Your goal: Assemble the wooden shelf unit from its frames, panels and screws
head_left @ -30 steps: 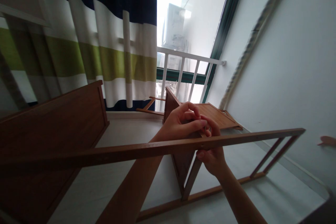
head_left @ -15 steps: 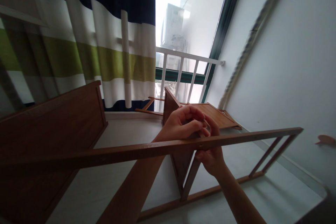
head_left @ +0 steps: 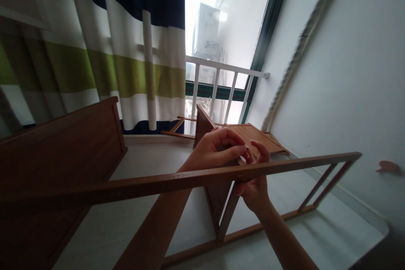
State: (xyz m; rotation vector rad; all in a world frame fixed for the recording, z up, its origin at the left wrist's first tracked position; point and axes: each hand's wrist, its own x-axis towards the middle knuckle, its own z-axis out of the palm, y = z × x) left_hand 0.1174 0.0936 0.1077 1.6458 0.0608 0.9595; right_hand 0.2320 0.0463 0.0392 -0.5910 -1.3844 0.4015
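Observation:
My left hand (head_left: 218, 147) reaches over the top rail of a brown wooden frame (head_left: 196, 180), thumb and forefinger pinched together. At their tips shows a tiny pale piece, too small to name. Just to the right, my right hand (head_left: 255, 187) wraps round the same rail from below, near a small hole and the crossbar joint. Its thumb is under the rail, and its forefinger rises behind it, apart from the left fingertips. A wooden shelf panel (head_left: 218, 202) stands behind the joint, partly hidden by my hands.
A large wooden panel (head_left: 63, 147) stands at left. Behind lie another wooden panel (head_left: 249, 133) and a slim wooden frame (head_left: 177, 128) by the white railing (head_left: 215, 84). A striped curtain (head_left: 126, 67) hangs at the window. A wrapped pipe (head_left: 294, 55) runs along the right wall.
My right forefinger has lifted away from the left fingertips, leaving a gap and showing the tiny pale piece. The wooden frame looks unmoved apart from a slight shift of the view.

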